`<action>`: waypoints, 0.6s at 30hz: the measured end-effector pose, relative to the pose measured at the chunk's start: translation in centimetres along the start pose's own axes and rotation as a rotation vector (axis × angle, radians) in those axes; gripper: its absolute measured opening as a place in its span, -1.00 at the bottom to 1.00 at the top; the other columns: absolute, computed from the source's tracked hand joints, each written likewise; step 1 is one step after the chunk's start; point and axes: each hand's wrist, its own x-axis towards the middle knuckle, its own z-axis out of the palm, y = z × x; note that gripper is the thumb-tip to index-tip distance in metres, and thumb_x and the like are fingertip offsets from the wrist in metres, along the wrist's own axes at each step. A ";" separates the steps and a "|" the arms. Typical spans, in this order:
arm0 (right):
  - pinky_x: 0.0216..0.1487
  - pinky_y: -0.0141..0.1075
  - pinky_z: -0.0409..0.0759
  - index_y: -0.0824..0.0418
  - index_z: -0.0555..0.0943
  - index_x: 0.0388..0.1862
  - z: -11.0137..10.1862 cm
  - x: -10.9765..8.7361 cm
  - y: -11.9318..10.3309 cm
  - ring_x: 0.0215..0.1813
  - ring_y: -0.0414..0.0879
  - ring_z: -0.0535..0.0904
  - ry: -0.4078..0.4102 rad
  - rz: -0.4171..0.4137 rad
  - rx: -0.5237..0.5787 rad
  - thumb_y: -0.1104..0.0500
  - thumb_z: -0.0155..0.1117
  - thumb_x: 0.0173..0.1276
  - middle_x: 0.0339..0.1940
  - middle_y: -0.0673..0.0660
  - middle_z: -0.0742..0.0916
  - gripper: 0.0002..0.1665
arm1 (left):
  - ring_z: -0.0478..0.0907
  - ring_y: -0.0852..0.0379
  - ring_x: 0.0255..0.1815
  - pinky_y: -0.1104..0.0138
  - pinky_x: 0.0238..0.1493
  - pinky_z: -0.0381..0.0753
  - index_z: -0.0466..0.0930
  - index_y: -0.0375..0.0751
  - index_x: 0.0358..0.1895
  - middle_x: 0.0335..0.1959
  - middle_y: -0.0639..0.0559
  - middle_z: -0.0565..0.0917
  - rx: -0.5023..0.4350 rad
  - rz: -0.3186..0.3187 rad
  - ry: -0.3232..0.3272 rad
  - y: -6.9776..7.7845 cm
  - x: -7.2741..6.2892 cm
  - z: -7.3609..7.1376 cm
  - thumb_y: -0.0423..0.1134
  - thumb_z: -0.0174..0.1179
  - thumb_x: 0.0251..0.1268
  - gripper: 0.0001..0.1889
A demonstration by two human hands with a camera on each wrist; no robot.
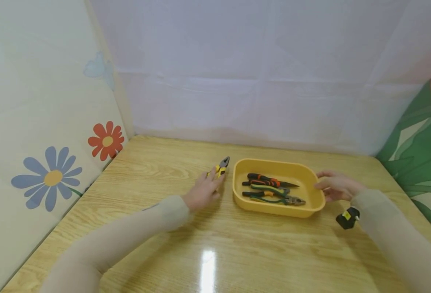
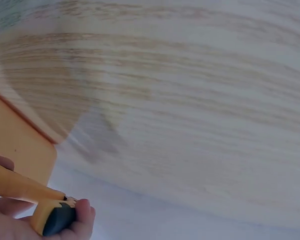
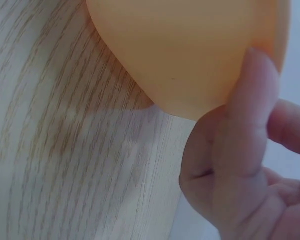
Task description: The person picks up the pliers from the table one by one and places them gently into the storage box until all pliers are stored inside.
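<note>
My left hand (image 1: 205,190) grips yellow-and-black-handled pliers (image 1: 224,162), their grey jaws pointing toward the back of the table. In the left wrist view, fingers curl about the pliers' handles (image 2: 27,187). A yellow plastic basket (image 1: 274,209) stands just right of that hand. At the basket's right end my right hand (image 1: 338,186) holds the rim, with a digit against the outer wall in the right wrist view. Inside the basket lie needle-nose pliers with black-and-orange handles (image 1: 264,179) and pliers with green-and-yellow handles (image 1: 292,200), among other handles partly covering each other.
Everything stands on a wood-grain table (image 1: 156,252). A white cloth wall (image 1: 215,101) rises along the back edge, a flower-patterned panel (image 1: 54,122) on the left and a green leaf-patterned one (image 1: 424,154) on the right. A small black device (image 1: 348,217) sits at my right wrist.
</note>
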 end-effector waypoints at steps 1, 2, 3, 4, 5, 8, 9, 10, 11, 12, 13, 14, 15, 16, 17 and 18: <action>-0.27 -0.22 0.68 0.51 0.10 0.19 0.0 0.0 0.0 -0.31 -0.07 0.66 0.001 -0.001 -0.004 0.38 0.04 0.40 -0.30 0.12 0.61 -0.50 | 0.05 -0.54 0.38 -0.21 0.36 0.07 0.15 -0.29 0.49 0.48 -0.46 0.00 -0.004 0.012 0.001 -0.1 -0.1 -0.1 -0.35 0.11 0.37 -0.36; -0.27 -0.22 0.68 0.51 0.09 0.20 0.0 -0.1 0.0 -0.31 -0.08 0.66 0.002 -0.003 -0.007 0.38 0.04 0.40 -0.30 0.12 0.61 -0.49 | 0.04 -0.55 0.38 -0.22 0.36 0.07 0.16 -0.30 0.49 0.48 -0.47 0.00 -0.012 0.024 0.003 -0.2 -0.2 -0.1 -0.36 0.10 0.38 -0.37; -0.28 -0.23 0.68 0.51 0.09 0.20 0.0 -0.1 0.0 -0.32 -0.08 0.66 0.003 -0.004 -0.012 0.37 0.04 0.40 -0.30 0.12 0.61 -0.48 | 0.05 -0.55 0.38 -0.22 0.35 0.08 0.17 -0.31 0.48 0.47 -0.48 0.01 -0.013 0.038 0.006 -0.3 -0.3 -0.3 -0.36 0.09 0.38 -0.38; -0.28 -0.24 0.68 0.51 0.09 0.20 0.0 -0.1 0.0 -0.32 -0.08 0.66 0.004 -0.005 -0.013 0.37 0.05 0.40 -0.30 0.12 0.61 -0.49 | 0.05 -0.56 0.37 -0.23 0.34 0.09 0.17 -0.32 0.48 0.47 -0.49 0.01 -0.010 0.055 0.013 -0.4 -0.4 -0.3 -0.37 0.09 0.38 -0.38; -0.29 -0.25 0.68 0.50 0.10 0.19 0.0 0.0 0.0 -0.33 -0.08 0.66 0.005 -0.005 -0.013 0.37 0.05 0.40 -0.30 0.11 0.61 -0.50 | 0.05 -0.56 0.37 -0.24 0.34 0.10 0.17 -0.33 0.48 0.46 -0.50 0.01 -0.014 0.065 0.014 -0.4 -0.5 -0.4 -0.37 0.09 0.38 -0.38; -0.31 -0.27 0.67 0.47 0.13 0.15 0.0 0.1 0.1 -0.33 -0.09 0.65 0.005 -0.005 0.002 0.37 0.05 0.39 -0.31 0.10 0.61 -0.55 | 0.04 -0.57 0.37 -0.27 0.32 0.10 0.16 -0.33 0.48 0.46 -0.50 0.01 -0.032 0.088 0.019 -0.5 -0.9 -0.9 -0.40 0.08 0.36 -0.38; -0.31 -0.27 0.67 0.46 0.15 0.14 0.0 0.1 0.1 -0.33 -0.09 0.65 0.005 -0.004 0.011 0.38 0.05 0.38 -0.32 0.10 0.60 -0.57 | 0.04 -0.57 0.37 -0.27 0.32 0.10 0.16 -0.33 0.48 0.46 -0.50 0.01 -0.034 0.096 0.022 -0.5 -1.0 -1.0 -0.40 0.07 0.36 -0.38; -0.31 -0.26 0.67 0.44 0.17 0.13 0.0 0.2 0.2 -0.33 -0.09 0.65 0.004 -0.004 0.019 0.38 0.05 0.38 -0.32 0.10 0.60 -0.58 | 0.04 -0.57 0.37 -0.28 0.31 0.10 0.16 -0.33 0.48 0.46 -0.51 0.01 -0.034 0.105 0.025 -0.6 -1.2 -1.1 -0.41 0.07 0.36 -0.37; -0.31 -0.26 0.67 0.43 0.18 0.11 -0.1 0.2 0.2 -0.33 -0.09 0.65 0.003 -0.004 0.025 0.38 0.06 0.38 -0.32 0.10 0.60 -0.60 | 0.05 -0.58 0.36 -0.28 0.31 0.10 0.17 -0.34 0.47 0.46 -0.52 0.02 -0.035 0.117 0.032 -0.7 -1.2 -1.1 -0.42 0.06 0.35 -0.38; -0.30 -0.26 0.67 0.41 0.20 0.10 -0.1 0.3 0.2 -0.32 -0.08 0.65 0.002 -0.004 0.032 0.38 0.06 0.38 -0.32 0.11 0.60 -0.61 | 0.07 -0.58 0.35 -0.28 0.30 0.12 0.18 -0.34 0.47 0.44 -0.53 0.04 -0.027 0.135 0.044 -0.8 -1.3 -1.1 -0.43 0.06 0.35 -0.39; -0.30 -0.25 0.67 0.40 0.21 0.09 -0.2 0.3 0.3 -0.32 -0.08 0.65 0.001 -0.004 0.040 0.39 0.06 0.37 -0.32 0.11 0.60 -0.63 | 0.09 -0.59 0.34 -0.27 0.30 0.13 0.19 -0.35 0.46 0.43 -0.54 0.06 -0.019 0.154 0.055 -0.8 -1.4 -1.2 -0.44 0.06 0.35 -0.40; -0.30 -0.25 0.67 0.39 0.21 0.08 -0.2 0.3 0.3 -0.32 -0.08 0.65 -0.004 -0.007 0.043 0.39 0.06 0.38 -0.32 0.11 0.60 -0.64 | 0.11 -0.59 0.32 -0.27 0.30 0.15 0.21 -0.37 0.45 0.42 -0.56 0.07 -0.011 0.174 0.066 -0.9 -1.5 -1.2 -0.44 0.06 0.35 -0.41; -0.30 -0.25 0.67 0.38 0.22 0.07 -0.2 0.3 0.4 -0.32 -0.07 0.65 -0.004 -0.006 0.048 0.39 0.06 0.37 -0.32 0.11 0.60 -0.65 | 0.14 -0.59 0.30 -0.26 0.29 0.17 0.22 -0.38 0.44 0.41 -0.57 0.09 -0.006 0.190 0.077 -0.9 -1.6 -1.3 -0.45 0.06 0.35 -0.42; -0.30 -0.25 0.67 0.37 0.22 0.07 -0.3 0.3 0.4 -0.32 -0.08 0.65 -0.004 -0.006 0.053 0.39 0.07 0.37 -0.32 0.12 0.60 -0.65 | 0.16 -0.58 0.29 -0.26 0.28 0.19 0.22 -0.39 0.44 0.40 -0.58 0.10 -0.001 0.205 0.084 -0.9 -1.7 -1.4 -0.45 0.06 0.35 -0.42; -0.30 -0.25 0.67 0.37 0.22 0.07 -0.2 0.3 0.4 -0.32 -0.07 0.65 -0.004 -0.005 0.058 0.39 0.07 0.37 -0.32 0.12 0.60 -0.65 | 0.18 -0.58 0.28 -0.25 0.27 0.21 0.23 -0.39 0.43 0.40 -0.58 0.11 -0.001 0.216 0.089 -0.9 -1.8 -1.5 -0.46 0.06 0.35 -0.43; -0.30 -0.25 0.67 0.37 0.22 0.08 -0.2 0.3 0.4 -0.32 -0.07 0.65 -0.006 -0.006 0.059 0.39 0.06 0.38 -0.32 0.12 0.60 -0.65 | 0.18 -0.58 0.28 -0.24 0.27 0.21 0.23 -0.38 0.43 0.40 -0.58 0.11 0.000 0.223 0.089 -0.9 -1.8 -1.6 -0.46 0.06 0.35 -0.43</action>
